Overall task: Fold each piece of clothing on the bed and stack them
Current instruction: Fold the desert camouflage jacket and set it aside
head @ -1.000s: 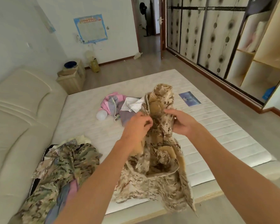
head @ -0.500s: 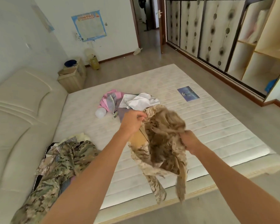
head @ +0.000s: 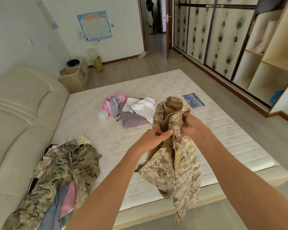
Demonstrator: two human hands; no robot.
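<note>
My left hand (head: 154,138) and right hand (head: 192,126) each pinch the tan camouflage jacket (head: 175,156) above the mattress (head: 223,133); a mixed clothes pile (head: 63,173) lies at left.

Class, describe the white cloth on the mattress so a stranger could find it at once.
Start at the mattress and find the small heap of clothes near its middle. The white cloth lies crumpled on top, the only white piece, between a pink garment and the tan camouflage garment.
</note>
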